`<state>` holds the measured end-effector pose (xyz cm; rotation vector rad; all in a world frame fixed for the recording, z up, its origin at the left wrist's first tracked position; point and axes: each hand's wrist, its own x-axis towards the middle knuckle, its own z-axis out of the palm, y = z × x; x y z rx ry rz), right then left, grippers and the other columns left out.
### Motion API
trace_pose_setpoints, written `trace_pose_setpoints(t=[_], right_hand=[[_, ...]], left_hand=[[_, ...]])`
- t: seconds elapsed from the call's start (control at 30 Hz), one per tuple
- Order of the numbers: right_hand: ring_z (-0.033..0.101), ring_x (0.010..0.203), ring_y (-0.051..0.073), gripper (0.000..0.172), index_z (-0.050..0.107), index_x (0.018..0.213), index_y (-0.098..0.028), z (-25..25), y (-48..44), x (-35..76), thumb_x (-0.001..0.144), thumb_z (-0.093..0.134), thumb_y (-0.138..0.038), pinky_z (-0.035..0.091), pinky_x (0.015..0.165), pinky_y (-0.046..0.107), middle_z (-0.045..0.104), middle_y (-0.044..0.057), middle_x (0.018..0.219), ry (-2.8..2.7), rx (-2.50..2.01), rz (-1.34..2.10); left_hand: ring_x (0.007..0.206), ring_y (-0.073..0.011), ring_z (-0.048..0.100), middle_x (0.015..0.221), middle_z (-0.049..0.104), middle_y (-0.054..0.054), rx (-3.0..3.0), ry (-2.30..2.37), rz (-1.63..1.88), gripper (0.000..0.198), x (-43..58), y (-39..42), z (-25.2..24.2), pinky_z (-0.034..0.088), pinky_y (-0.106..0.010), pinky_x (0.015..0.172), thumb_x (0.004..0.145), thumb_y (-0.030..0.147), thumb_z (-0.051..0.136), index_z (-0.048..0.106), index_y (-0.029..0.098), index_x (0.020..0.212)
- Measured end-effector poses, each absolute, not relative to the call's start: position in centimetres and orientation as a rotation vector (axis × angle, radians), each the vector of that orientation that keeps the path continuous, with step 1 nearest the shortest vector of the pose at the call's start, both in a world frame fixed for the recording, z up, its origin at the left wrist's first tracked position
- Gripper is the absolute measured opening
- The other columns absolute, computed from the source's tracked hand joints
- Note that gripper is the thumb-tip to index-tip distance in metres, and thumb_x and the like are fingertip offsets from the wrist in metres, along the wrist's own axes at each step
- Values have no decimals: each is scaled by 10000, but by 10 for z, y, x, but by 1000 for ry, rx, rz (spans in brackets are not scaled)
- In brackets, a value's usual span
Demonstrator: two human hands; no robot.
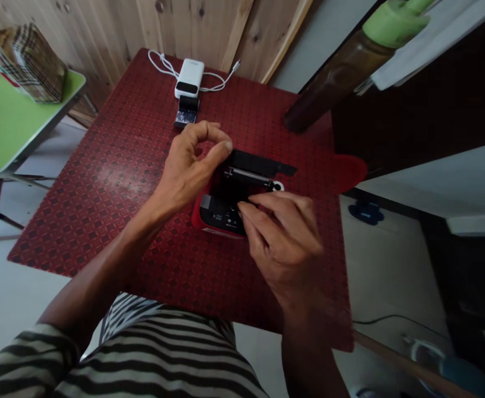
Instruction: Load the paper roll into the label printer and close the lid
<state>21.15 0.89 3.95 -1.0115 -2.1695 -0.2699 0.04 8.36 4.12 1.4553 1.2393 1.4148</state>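
You're getting soft, fairly even light, with a pale glare patch on the red tabletop (114, 179) left of centre. Your right forearm (309, 359) falls dim at lower right, and the frame's edges bow with wide-angle distortion.

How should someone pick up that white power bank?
Pinch the white power bank by its two long sides, coming from above: it lies flat and narrow on the red table, so it pinches easily. The white cable loops behind it, and a black object sits at its near end.
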Motion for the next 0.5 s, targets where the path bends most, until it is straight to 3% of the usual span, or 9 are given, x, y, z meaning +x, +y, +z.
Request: trace_pose_setpoints(t=[0.07,0.13,0.2,0.3,0.37,0.5], right_hand=[[793,1133,287,269,835,1163,-271,36,1,212,1035,790,-39,691,1037,501,874,93,1208,-2144,-1057,-359],[786,1232,318,263,841,1164,-282,32,-3,211,1022,812,-62,677,1094,546,863,119,1338,-2123,-1099,-425],[768,1353,338,249,838,1164,-300,29,-5,210,1026,820,-94,657,1156,579,843,112,1450,-2102,-1128,-458],[755,1470,344,200,827,1159,-298,23,-4,209,1050,811,-131,637,1208,591,829,99,1529,-2091,-1129,-427],[792,1442,337,161,828,1150,-270,21,-3,210,1071,792,-135,638,1211,570,852,116,1493,-2091,-1114,-360],[886,1262,294,137,828,1179,-219,19,-3,213,1099,761,-130,655,1184,500,913,119,1339,-2111,-1092,-210]], left_hand=[[1456,-303,675,1306,809,-85,1394,1214,1409,17,1,76,36,563,-417,1209,973,249,801,803,243,989],[1383,-299,712,1307,809,-83,1297,1174,1385,98,3,68,30,561,-442,1230,962,243,767,806,240,1051],[1381,-302,718,1353,804,-76,1185,1160,1360,226,6,59,24,532,-470,1287,928,231,753,796,244,1149],[1624,-340,576,1610,711,-86,1009,1186,1363,508,10,48,17,441,-509,1391,830,214,789,731,259,1333],[1704,-359,499,1729,630,-109,912,1180,1346,628,12,43,14,396,-532,1427,792,231,797,679,254,1408],[1670,-370,549,1703,658,-151,827,1119,1289,676,15,37,11,381,-536,1439,762,253,769,662,204,1427]])
